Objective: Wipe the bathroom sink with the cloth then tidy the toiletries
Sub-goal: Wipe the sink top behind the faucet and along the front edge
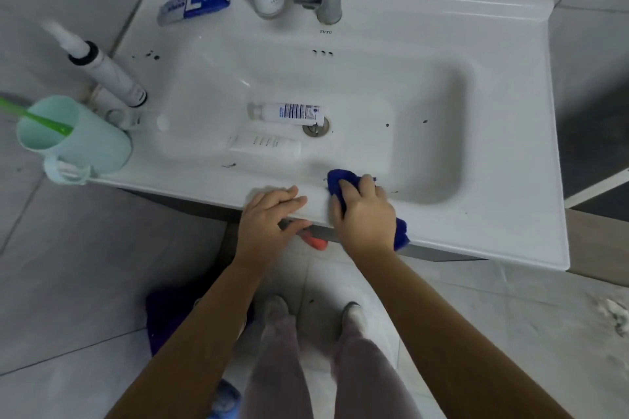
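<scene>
A person's right hand (362, 211) presses a blue cloth (340, 182) onto the front rim of a white sink (476, 153), fingers curled over it. The left hand (269, 216) rests on the rim beside it, fingers straight and together. Two tubes (286, 111) lie in the basin by the drain (316, 127).

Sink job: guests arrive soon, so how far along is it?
Nothing looks finished. In hand: the right hand holds the blue cloth on the sink's front rim. Left: dark specks in the basin, a bottle and a tube by the drain, toothpaste at the back.
</scene>
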Demonstrator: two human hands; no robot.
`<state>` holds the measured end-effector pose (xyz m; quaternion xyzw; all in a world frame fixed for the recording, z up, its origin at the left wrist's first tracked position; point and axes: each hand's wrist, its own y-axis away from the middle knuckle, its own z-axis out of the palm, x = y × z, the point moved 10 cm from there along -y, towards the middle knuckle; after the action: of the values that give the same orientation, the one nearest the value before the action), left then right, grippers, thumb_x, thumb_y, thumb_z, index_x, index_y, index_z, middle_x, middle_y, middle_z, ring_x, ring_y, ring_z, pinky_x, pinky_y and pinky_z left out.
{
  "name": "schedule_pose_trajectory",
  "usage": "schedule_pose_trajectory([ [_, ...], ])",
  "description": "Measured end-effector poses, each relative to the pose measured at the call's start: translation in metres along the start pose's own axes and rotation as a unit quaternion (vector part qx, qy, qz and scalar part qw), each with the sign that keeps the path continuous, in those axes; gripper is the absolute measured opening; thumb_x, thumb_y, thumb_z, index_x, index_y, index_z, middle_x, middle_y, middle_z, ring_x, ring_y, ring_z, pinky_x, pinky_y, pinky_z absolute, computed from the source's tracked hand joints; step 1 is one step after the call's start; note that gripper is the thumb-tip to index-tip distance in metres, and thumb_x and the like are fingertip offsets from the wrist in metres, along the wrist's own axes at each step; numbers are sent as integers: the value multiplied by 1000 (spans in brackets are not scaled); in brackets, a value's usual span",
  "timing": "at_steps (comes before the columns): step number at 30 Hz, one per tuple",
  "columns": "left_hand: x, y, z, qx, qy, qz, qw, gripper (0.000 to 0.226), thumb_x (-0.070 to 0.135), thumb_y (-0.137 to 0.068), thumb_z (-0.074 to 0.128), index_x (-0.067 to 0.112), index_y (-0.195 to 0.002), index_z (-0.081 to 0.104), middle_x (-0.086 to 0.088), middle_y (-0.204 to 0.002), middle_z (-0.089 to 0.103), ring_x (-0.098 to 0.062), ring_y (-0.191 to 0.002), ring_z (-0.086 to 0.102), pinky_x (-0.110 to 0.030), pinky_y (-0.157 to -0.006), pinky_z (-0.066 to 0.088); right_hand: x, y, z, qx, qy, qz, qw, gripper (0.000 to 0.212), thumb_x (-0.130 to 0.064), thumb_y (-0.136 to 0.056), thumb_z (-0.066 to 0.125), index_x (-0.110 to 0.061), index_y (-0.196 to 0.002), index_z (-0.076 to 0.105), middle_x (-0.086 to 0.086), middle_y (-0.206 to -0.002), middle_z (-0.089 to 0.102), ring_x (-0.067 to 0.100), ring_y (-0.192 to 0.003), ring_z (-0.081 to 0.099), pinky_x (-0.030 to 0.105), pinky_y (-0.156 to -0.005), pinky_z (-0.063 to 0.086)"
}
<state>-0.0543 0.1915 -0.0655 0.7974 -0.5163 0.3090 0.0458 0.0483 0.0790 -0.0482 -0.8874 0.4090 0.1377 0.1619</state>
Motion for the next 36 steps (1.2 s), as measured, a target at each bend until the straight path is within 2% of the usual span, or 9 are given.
schedule_pose_trajectory([
  [3, 3, -1, -1, -26, 13, 34, 999, 37, 34, -77, 59, 9, -102, 70, -6, -111, 67, -14, -100, 52, -30, -89, 42, 22, 8, -11, -12, 7, -28, 1000, 36, -29, -84, 42, -6, -98, 65, 14, -79, 57, 32, -62, 55, 31, -45, 42],
  [8, -2, -1, 1, -52, 32, 53, 997, 33, 31, -81, 57, 12, -105, 69, -1, -117, 64, -15, -103, 52, -37, -89, 44, 122, 32, -61, 31, 57, 117, 991, 33, -24, -86, 49, -1, -106, 64, 23, -90, 55, 42, -71, 55, 38, -53, 47],
  [11, -8, 1, -2, -55, 21, 58, 997, 35, 35, -82, 55, 15, -109, 63, -1, -120, 62, -17, -106, 52, -39, -90, 41, 72, 11, -32, 26, 41, 131, 990, 29, -24, -84, 48, -4, -92, 67, 21, -83, 55, 40, -68, 55, 33, -49, 41],
  [15, -33, -2, -25, -25, -64, 78, 995, 39, 41, -78, 55, 15, -105, 61, -3, -115, 63, -18, -105, 48, -32, -90, 33, -28, -13, 13, -9, 20, 16, 1000, 38, -32, -79, 39, -9, -86, 68, 15, -78, 57, 34, -62, 55, 29, -45, 39],
  [18, -62, -5, -37, -30, -68, 60, 995, 41, 47, -77, 55, 19, -107, 59, 1, -116, 61, -17, -107, 47, -35, -91, 32, -3, -3, 3, -23, 11, 0, 1000, 41, -35, -83, 39, -9, -99, 67, 14, -82, 56, 35, -65, 56, 33, -50, 45],
  [23, -66, -3, -41, -26, -59, 76, 995, 38, 43, -78, 56, 16, -105, 62, -2, -116, 63, -17, -107, 47, -33, -92, 31, 32, 7, -18, 28, 42, 104, 993, 40, -32, -82, 40, -7, -94, 68, 16, -80, 55, 36, -65, 55, 27, -46, 35],
  [28, -100, 7, -65, 26, -74, 47, 996, 29, 41, -80, 57, 23, -104, 55, -6, -115, 63, -22, -107, 50, -41, -89, 40, -101, -23, 47, -15, 13, -22, 1000, 37, -34, -81, 41, -13, -98, 67, 15, -84, 59, 35, -67, 57, 33, -48, 46],
  [31, -117, 12, -83, 51, -79, 34, 995, 25, 39, -82, 57, 23, -101, 56, -10, -112, 63, -25, -106, 50, -43, -85, 44, -124, -26, 61, -44, 5, -53, 998, 40, -35, -83, 39, -12, -102, 66, 13, -85, 59, 33, -69, 57, 34, -48, 49],
  [36, -118, 13, -92, 42, -66, 42, 996, 20, 33, -84, 57, 21, -100, 57, -9, -110, 63, -25, -101, 53, -40, -82, 46, -31, 5, 14, 29, 36, 96, 994, 42, -34, -82, 42, -6, -101, 67, 19, -83, 58, 39, -67, 57, 38, -49, 49],
])
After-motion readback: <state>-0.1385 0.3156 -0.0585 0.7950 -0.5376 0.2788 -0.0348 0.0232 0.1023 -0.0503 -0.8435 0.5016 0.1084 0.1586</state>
